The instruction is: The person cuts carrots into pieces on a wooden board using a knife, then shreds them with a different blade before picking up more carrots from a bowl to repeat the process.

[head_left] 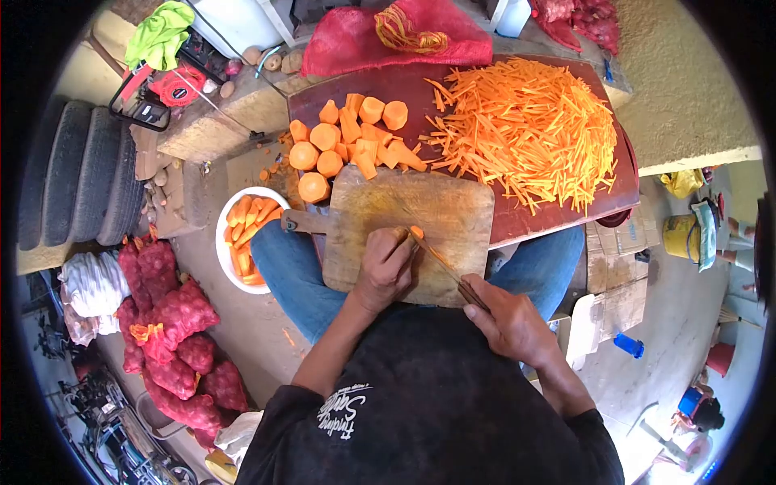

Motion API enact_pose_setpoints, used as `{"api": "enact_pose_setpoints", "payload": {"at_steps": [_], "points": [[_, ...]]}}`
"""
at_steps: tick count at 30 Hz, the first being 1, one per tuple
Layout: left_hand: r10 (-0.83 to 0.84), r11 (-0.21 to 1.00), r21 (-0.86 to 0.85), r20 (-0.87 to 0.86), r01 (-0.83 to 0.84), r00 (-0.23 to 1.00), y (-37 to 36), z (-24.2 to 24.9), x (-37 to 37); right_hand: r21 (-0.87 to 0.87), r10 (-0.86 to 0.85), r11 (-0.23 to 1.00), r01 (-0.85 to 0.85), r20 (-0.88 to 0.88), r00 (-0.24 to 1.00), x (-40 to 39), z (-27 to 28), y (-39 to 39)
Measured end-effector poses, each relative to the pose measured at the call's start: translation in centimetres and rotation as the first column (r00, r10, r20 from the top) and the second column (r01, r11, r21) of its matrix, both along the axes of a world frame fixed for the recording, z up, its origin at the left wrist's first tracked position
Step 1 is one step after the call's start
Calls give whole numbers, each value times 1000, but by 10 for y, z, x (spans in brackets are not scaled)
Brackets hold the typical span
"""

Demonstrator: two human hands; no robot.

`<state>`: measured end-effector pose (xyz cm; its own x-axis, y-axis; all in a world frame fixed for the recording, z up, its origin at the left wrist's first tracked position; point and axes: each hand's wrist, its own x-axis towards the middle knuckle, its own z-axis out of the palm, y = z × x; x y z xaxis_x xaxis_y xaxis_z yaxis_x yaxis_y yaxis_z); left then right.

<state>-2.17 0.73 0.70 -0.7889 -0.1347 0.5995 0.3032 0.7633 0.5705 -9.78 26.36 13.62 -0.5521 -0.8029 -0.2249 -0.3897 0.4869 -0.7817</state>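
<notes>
My right hand point(509, 319) is wrapped round the dark handle of a knife point(440, 260), its blade slanting up and left over the wooden cutting board point(364, 198). My left hand point(386, 263) is closed on the board, fingers curled. A small orange end of a carrot piece point(417, 232) shows by its fingertips, beside the knife tip; the rest is hidden. Beyond the board, peeled carrot chunks point(326, 136) sit at the left of the dark red table point(517, 230). A big heap of carrot sticks point(529, 129) covers its right side.
A white basin point(225, 255) of peeled carrots stands on the floor by my left knee. Red mesh sacks point(182, 315) and stacked tyres point(101, 174) are at the left. A red mesh bag point(347, 40) lies behind the table. Cardboard point(618, 267) lies at the right; a person point(703, 412) is farther off.
</notes>
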Motion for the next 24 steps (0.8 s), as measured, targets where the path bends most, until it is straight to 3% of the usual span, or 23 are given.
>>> {"api": "enact_pose_setpoints", "payload": {"at_steps": [10, 13, 16, 19, 24], "points": [[4, 999, 54, 10, -5, 1000, -1, 0, 4, -94, 31, 995, -34, -32, 999, -28, -53, -46], [24, 998, 64, -4, -23, 1000, 0, -8, 4, -72, 9, 997, -3, 89, 996, -28, -36, -34], [20, 998, 59, 11, -20, 1000, 1, -10, 6, -128, 2, 992, 6, 62, 998, -21, -10, -23], [2, 998, 57, 7, -2, 1000, 1, -6, 2, -7, -14, 1000, 15, 74, 997, -17, 13, -19], [-14, 999, 29, -29, 15, 999, -3, -7, 1, 52, 29, 998, -33, 67, 997, -19, 12, -23]]}}
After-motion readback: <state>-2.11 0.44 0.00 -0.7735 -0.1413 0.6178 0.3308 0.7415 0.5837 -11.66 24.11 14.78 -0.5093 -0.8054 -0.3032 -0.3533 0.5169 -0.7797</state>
